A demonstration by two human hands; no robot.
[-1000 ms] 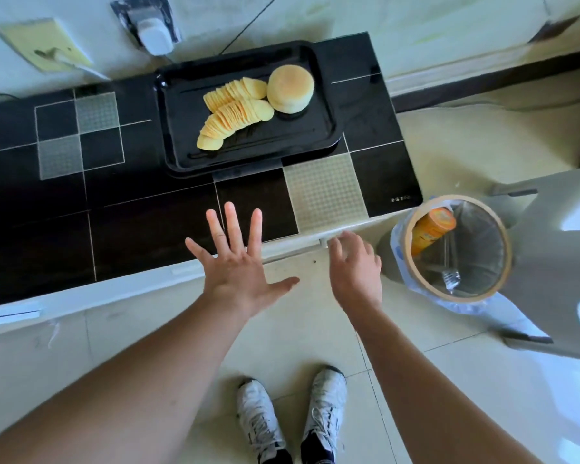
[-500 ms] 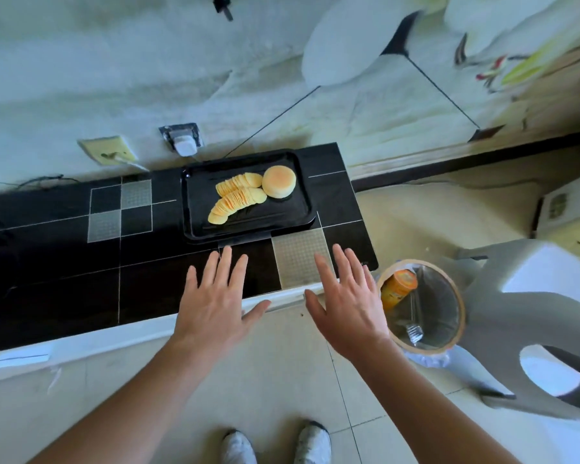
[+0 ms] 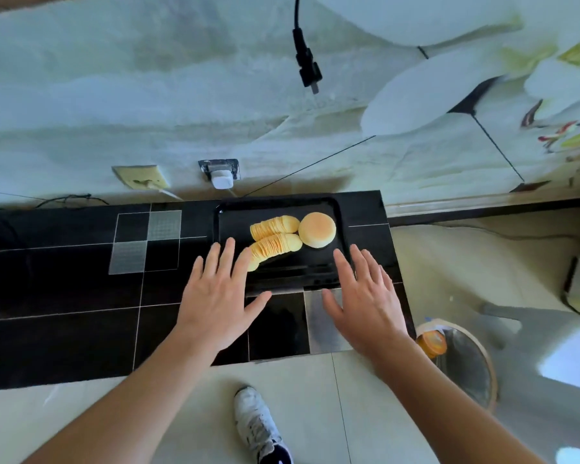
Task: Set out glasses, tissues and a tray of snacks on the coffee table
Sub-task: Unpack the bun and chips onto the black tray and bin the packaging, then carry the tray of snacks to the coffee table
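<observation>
A black tray (image 3: 339,212) lies on the dark tiled counter (image 3: 64,296) against the wall. On it are two rows of yellow chips (image 3: 273,237) and a round bun (image 3: 317,229). My left hand (image 3: 218,296) hovers flat over the tray's near left corner, fingers spread, its fingertips hiding the end of a chip row. My right hand (image 3: 365,296) is stretched out over the tray's near right corner, fingers straight. Neither hand holds anything.
A waste bin (image 3: 466,366) with an orange can (image 3: 432,343) in it stands on the floor at the counter's right end, beside a grey plastic chair (image 3: 549,346). A black plug (image 3: 307,61) hangs against the wall. My shoe (image 3: 258,426) is on the floor tiles.
Both hands have moved forward from the counter's front edge to the tray's near corners. The view has tilted up and shows more of the wall.
</observation>
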